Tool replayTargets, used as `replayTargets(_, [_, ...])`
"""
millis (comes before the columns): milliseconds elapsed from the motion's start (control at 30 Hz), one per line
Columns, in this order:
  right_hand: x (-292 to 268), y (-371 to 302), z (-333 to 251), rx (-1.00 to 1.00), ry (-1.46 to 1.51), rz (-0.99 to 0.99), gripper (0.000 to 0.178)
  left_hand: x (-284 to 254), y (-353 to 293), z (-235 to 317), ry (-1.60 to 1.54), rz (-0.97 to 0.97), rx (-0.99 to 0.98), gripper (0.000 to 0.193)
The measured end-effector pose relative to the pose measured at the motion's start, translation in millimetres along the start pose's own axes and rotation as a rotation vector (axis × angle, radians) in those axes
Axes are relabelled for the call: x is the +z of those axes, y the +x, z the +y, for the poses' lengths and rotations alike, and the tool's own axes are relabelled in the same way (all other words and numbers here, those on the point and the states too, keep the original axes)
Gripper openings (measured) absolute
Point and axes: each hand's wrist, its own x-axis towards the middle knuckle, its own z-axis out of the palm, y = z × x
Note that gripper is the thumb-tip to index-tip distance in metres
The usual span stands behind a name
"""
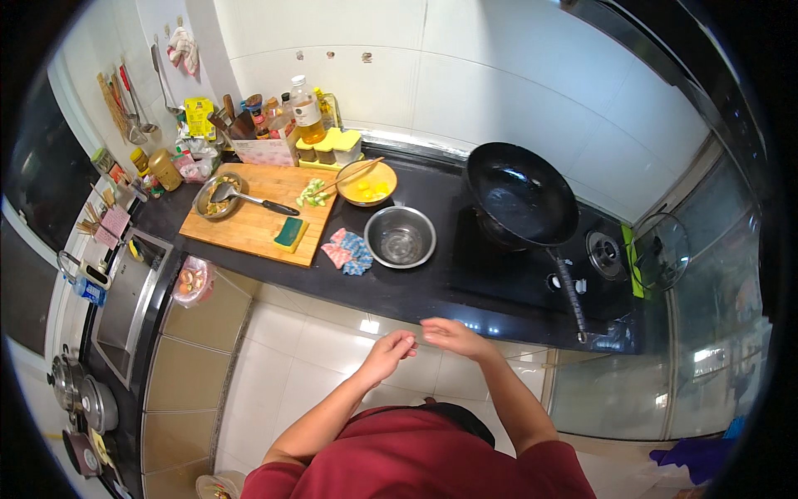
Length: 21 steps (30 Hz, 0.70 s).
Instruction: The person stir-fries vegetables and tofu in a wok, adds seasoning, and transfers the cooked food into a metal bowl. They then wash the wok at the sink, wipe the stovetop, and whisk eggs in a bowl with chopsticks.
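Both my hands hover in front of the counter's front edge, close together and holding nothing that I can see. My left hand [389,356] has its fingers loosely bent. My right hand [455,337] stretches its fingers toward the left one. Beyond them on the black counter stands a steel bowl [401,237] with a little clear liquid in it. Beside it lie a pink cloth [337,252] and a blue patterned one [357,256]. Behind, a bowl of cracked eggs [366,193] has wooden chopsticks [353,171] across it. A black wok [522,195] sits on the stove at the right.
A wooden cutting board [249,237] carries a sponge [291,234], chopped green pieces [313,193], and a steel dish [204,198] of food with a spatula [249,198] resting on it. Bottles [307,112] line the back wall. The wok's handle [570,299] points toward the front edge. A sink [125,308] is at left.
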Motion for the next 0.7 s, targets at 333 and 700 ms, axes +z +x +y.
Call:
replayTargets(333, [116,247,-75,-0.355,-1.052,0.438,0.058,-150,-50,6,-0.018,0.251,-0.075,0.032])
replayTargets(700, [141,320,13,-0.498,-0.99,0.729,0.026,-171,-44,2,0.019,0.272,-0.157,0.038])
